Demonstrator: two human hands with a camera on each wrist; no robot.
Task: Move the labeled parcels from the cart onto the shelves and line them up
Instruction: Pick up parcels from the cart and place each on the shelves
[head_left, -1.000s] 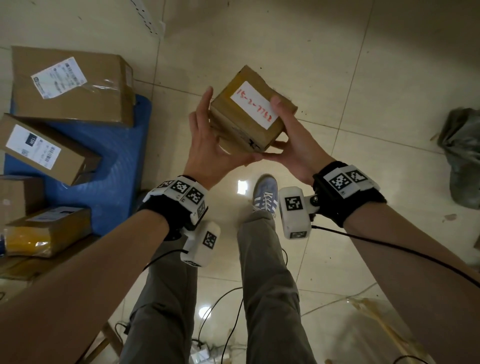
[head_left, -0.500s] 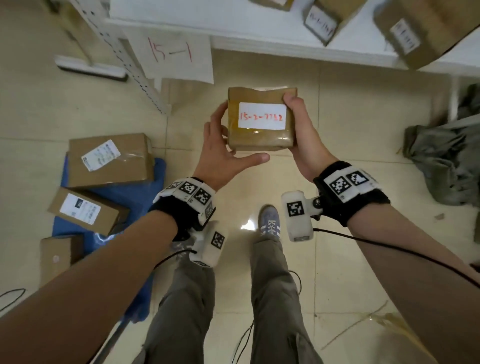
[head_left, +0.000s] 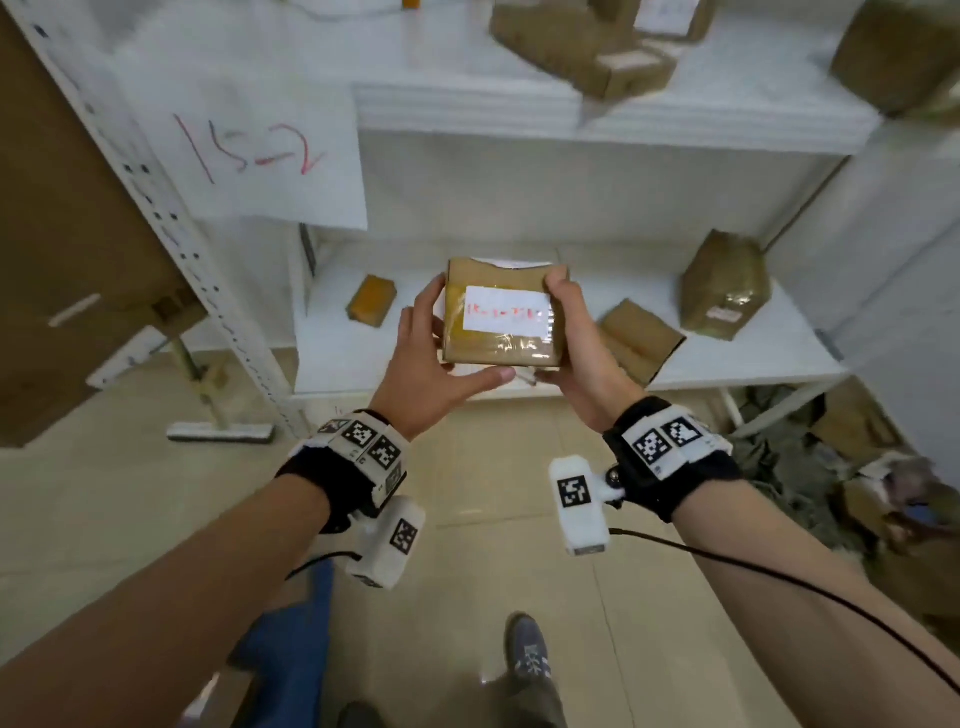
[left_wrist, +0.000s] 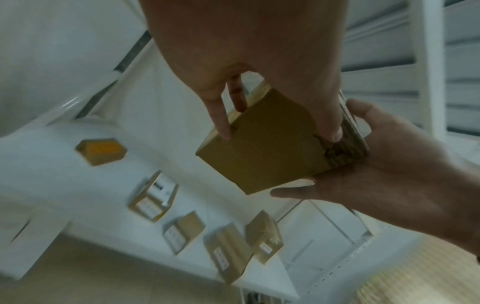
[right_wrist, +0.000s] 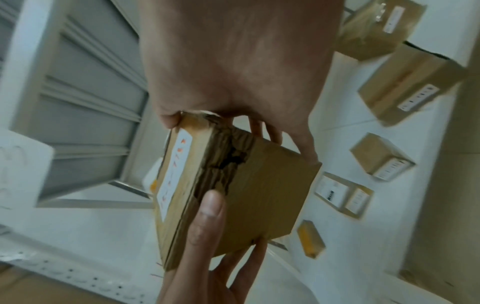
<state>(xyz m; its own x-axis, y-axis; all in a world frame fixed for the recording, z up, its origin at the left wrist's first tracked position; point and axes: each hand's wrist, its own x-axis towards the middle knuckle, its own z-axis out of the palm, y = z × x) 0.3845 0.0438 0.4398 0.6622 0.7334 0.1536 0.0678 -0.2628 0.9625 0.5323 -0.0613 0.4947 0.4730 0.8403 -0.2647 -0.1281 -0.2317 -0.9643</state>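
I hold a brown cardboard parcel (head_left: 501, 340) with a white label handwritten in red, between both hands in front of the lower shelf (head_left: 737, 364). My left hand (head_left: 423, 353) grips its left side, thumb along the near edge. My right hand (head_left: 576, 338) grips its right side, thumb over the top corner. The left wrist view shows the parcel's plain underside (left_wrist: 259, 152) with the left fingers (left_wrist: 221, 121) on its edge. In the right wrist view the parcel (right_wrist: 272, 195) shows a torn, crumpled edge, with the left thumb (right_wrist: 207, 214) against it.
On the lower shelf lie a small orange-taped box (head_left: 371, 300), a flat box (head_left: 639, 338) and a tall parcel (head_left: 724, 286). The upper shelf (head_left: 467, 109) carries more parcels (head_left: 582, 52). A paper sign (head_left: 260, 156) reads 15-2. A perforated upright (head_left: 171, 208) stands left, dark clutter (head_left: 810, 467) right, and something blue (head_left: 306, 618) lies on the floor by my feet.
My view has swung up from the floor and cart to the shelves. Both hands carried the parcel forward to the lower shelf and turned it square, label facing me.
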